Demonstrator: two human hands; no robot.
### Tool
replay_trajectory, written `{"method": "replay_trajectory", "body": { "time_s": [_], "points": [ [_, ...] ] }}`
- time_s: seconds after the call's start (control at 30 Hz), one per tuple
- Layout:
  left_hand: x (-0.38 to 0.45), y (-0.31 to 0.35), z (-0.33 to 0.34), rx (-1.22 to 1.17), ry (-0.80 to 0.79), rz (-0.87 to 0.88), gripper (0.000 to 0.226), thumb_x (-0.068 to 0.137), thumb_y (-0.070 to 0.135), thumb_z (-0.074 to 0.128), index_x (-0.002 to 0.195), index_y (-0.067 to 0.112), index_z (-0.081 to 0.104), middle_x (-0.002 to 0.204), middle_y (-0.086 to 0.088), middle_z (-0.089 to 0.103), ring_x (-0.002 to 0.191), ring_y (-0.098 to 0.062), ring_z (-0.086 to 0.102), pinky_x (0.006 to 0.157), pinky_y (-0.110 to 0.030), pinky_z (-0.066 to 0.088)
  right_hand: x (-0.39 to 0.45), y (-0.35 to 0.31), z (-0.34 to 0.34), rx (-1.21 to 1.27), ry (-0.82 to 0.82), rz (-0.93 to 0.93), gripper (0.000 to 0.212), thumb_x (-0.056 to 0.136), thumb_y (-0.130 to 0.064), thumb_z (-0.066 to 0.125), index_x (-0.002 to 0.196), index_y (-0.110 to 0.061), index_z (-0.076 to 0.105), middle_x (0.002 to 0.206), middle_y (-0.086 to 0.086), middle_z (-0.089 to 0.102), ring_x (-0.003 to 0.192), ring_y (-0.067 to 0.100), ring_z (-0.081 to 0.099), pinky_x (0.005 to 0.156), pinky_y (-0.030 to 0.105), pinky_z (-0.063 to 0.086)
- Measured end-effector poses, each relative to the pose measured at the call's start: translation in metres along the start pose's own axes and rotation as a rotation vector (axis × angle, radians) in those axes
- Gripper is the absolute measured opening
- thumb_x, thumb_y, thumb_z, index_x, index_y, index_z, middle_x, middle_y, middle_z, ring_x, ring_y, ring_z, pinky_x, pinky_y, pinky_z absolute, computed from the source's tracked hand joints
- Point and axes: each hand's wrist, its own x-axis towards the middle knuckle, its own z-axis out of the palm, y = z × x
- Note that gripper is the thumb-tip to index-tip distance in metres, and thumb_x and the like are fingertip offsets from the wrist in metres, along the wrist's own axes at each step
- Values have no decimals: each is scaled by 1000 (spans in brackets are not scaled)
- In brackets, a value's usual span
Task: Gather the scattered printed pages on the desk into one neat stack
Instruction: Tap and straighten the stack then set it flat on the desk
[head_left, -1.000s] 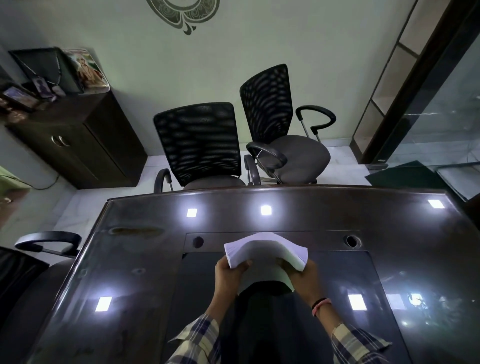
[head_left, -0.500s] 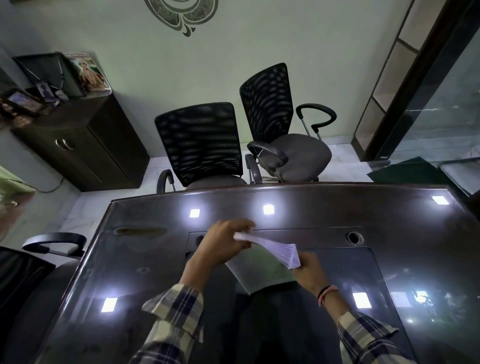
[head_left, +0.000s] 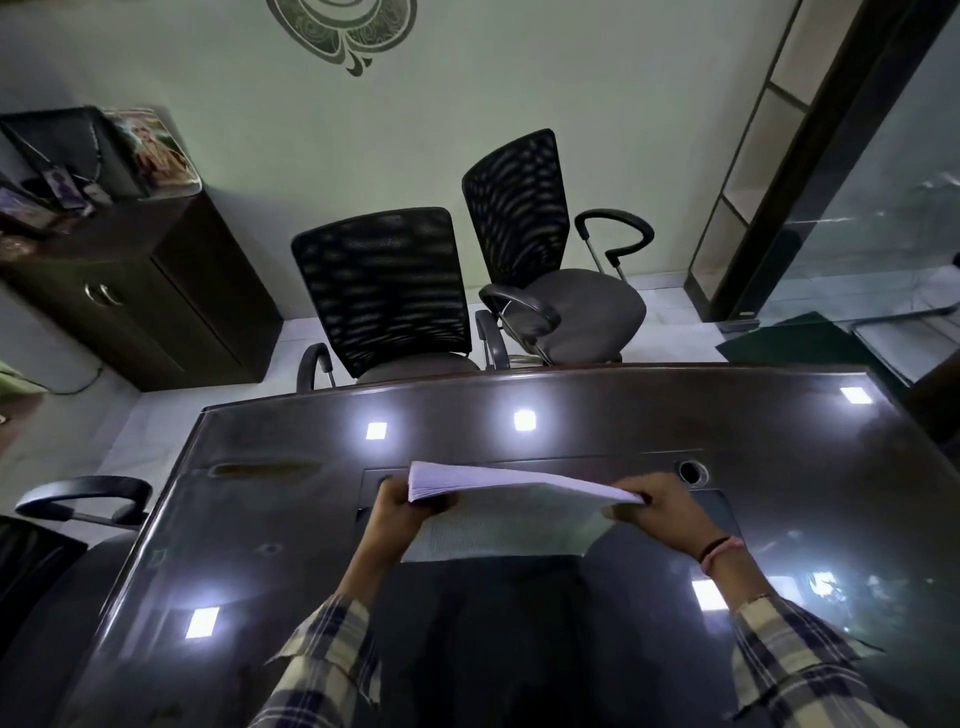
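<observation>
A thick stack of white printed pages (head_left: 498, 480) hangs just above the glossy dark desk (head_left: 649, 426), near its middle. It lies almost flat, with its long side running left to right. My left hand (head_left: 402, 512) grips the stack's left end. My right hand (head_left: 660, 506) grips its right end. The glass below mirrors the pages as a pale patch. I see no loose sheets elsewhere on the desk.
Two black mesh office chairs (head_left: 384, 291) stand behind the desk's far edge. A dark wooden cabinet (head_left: 140, 291) with framed pictures is at the back left. A chair armrest (head_left: 83, 499) sits beside the desk's left edge. A cable hole (head_left: 691, 472) lies just past my right hand.
The stack was bowed upward between both hands, then tipped on edge with my left hand raised over it. Now it is turned flat and wide, one hand at each end.
</observation>
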Motion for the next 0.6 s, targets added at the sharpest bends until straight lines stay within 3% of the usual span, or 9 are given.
{"method": "replay_trajectory", "body": {
  "time_s": [0.1, 0.23, 0.37, 0.5, 0.6],
  "points": [
    [-3, -22, 4, -123, 73, -93, 20, 79, -13, 79, 91, 3, 79, 82, 0, 79, 78, -10, 72, 71, -22, 56, 0, -9, 5, 93, 118, -31, 16, 84, -13, 83, 73, -20, 73, 63, -13, 62, 61, -5, 48, 58, 23, 40],
    [-14, -50, 14, -147, 129, -116, 20, 81, -6, 81, 97, 6, 79, 91, -4, 81, 84, -12, 76, 73, -23, 59, -8, -3, 29, 171, 234, 33, 21, 83, -7, 82, 85, -27, 77, 77, -12, 73, 71, -2, 60, 67, 24, 50],
    [-21, -83, 20, -15, 104, -110, 24, 82, -3, 83, 99, 13, 81, 97, -2, 82, 94, -16, 77, 82, -32, 60, -19, 8, 58, 194, 243, 157, 34, 82, -3, 81, 89, -35, 72, 80, -17, 74, 73, -7, 63, 68, 15, 49],
    [-17, -92, 22, 38, 108, -161, 34, 77, -5, 85, 97, 22, 78, 92, 9, 81, 90, -9, 76, 76, -22, 57, -20, 11, 65, 296, 234, 250, 36, 81, 0, 80, 100, -30, 72, 93, -14, 77, 86, 0, 69, 78, 23, 55],
    [-12, -94, 22, 70, 83, -171, 36, 78, -5, 84, 99, 23, 78, 93, 12, 81, 88, -6, 76, 75, -21, 57, -22, 11, 63, 296, 195, 264, 33, 79, -5, 84, 100, -27, 73, 93, -11, 77, 89, 8, 71, 76, 20, 54]
  ]
}}
